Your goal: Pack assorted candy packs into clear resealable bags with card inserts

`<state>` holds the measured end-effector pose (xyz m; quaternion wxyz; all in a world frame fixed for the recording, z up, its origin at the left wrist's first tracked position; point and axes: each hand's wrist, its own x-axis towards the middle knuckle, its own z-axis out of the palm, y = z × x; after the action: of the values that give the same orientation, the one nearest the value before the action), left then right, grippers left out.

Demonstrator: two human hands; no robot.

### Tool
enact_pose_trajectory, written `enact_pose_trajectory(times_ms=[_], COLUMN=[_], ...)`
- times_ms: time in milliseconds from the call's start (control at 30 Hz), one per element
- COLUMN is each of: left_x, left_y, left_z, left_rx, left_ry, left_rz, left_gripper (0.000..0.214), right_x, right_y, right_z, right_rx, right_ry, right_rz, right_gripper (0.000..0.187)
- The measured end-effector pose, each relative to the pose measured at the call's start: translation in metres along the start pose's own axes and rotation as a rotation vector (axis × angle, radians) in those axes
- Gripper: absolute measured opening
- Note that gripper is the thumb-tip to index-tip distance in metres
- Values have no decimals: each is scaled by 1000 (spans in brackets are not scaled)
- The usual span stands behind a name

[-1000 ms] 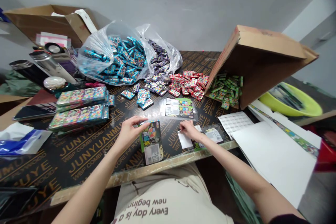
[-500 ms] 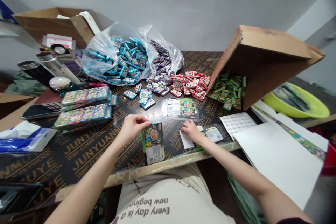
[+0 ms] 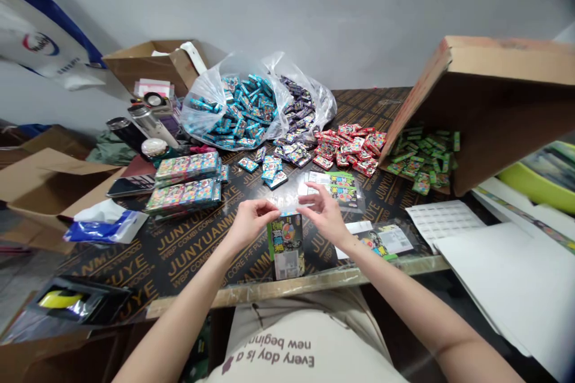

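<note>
The left hand [image 3: 254,222] clamps its grip on the upper edge of the printed packet [image 3: 288,245]. The right hand [image 3: 329,219] holds its grip apart beside that edge; contact is unclear.

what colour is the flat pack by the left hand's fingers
The flat pack is mostly black, green along its upper left edge; head view shows it best.

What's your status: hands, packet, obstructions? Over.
Left hand pinching top of black packet. Right hand beside it, fingers spread. Second packet partly hidden by right forearm.
</note>
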<state>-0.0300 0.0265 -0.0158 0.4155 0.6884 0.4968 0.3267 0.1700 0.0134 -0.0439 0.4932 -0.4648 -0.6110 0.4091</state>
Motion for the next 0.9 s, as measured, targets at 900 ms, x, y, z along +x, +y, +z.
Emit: enact_pose_trajectory(times_ms=[900], left_x=[-16], left_y=[10], left_z=[-7], left_rx=[199], left_ry=[-87], left_rz=[253], left_gripper=[13], right_x=[-11], right_y=[-3], right_z=[6], right_rx=[-148], right_ry=[-57], right_rz=[-242], right_gripper=[23])
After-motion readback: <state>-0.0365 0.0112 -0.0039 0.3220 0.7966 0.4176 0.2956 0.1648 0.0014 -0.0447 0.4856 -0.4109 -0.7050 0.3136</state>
